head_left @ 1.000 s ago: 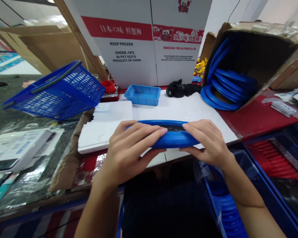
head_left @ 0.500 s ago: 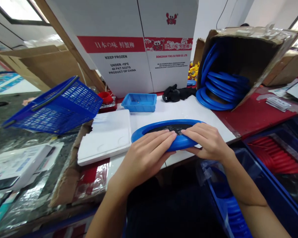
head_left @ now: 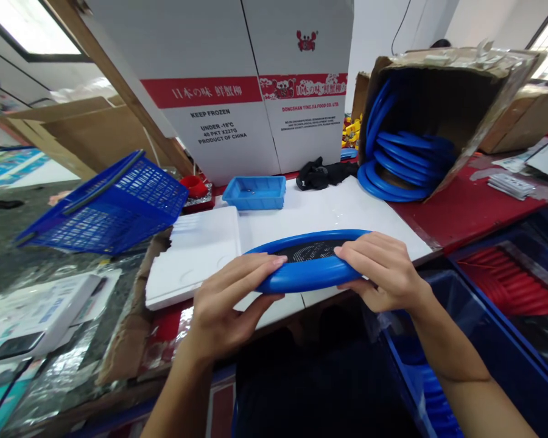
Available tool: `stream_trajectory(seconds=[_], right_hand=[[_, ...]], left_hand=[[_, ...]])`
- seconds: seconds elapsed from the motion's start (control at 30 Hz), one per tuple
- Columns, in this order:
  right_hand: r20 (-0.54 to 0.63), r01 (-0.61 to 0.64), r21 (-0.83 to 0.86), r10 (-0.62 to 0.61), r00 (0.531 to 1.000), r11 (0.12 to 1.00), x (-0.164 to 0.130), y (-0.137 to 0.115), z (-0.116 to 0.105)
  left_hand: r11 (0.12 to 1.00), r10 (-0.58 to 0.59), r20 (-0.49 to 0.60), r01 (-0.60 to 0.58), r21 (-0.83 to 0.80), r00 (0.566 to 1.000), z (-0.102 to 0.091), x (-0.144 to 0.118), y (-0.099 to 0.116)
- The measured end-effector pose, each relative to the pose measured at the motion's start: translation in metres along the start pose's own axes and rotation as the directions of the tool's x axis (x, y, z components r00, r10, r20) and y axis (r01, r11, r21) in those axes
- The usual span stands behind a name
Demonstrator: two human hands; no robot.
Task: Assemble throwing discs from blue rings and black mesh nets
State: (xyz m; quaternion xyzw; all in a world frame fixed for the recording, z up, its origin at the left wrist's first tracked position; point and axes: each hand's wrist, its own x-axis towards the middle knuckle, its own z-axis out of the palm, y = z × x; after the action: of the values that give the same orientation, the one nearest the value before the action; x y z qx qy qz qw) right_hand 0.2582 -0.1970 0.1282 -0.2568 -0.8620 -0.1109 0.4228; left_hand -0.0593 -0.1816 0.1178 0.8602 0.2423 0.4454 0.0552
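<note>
Along the blue hoop [head_left: 308, 275], left hand [head_left: 228, 301] slid outward.

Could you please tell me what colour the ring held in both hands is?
The ring is blue, clearest in the head view.

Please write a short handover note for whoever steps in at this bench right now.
Left hand: grips the near rim of the blue ring, thumb underneath.
Right hand: grips the ring's right end.
The ring, with black mesh in its middle, is held over the front edge of the white board.
More blue rings sit in the tipped carton; a small blue tray is behind.
Done or left: cannot tell.
</note>
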Motion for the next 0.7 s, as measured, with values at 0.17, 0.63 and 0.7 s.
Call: stream_trajectory(seconds=[0.17,0.63,0.7], right_hand=[[0.056,0.037,-0.072,-0.033,0.998,0.997,0.013,-0.011,0.005],[0.05,-0.028,0.04,0.026,0.998,0.999,0.005,0.005,-0.016],[0.071,-0.007,0.029,0.005,0.997,1.0,0.01,0.0,-0.01]], left_hand=[[0.978,0.024,0.043,-0.032,0.208,0.999,0.003,0.018,0.016],[1.0,-0.021,-0.092,0.021,0.001,0.996,-0.013,0.002,-0.028],[0.992,0.049,-0.004,-0.049,0.12,0.999,-0.013,0.016,-0.005]])
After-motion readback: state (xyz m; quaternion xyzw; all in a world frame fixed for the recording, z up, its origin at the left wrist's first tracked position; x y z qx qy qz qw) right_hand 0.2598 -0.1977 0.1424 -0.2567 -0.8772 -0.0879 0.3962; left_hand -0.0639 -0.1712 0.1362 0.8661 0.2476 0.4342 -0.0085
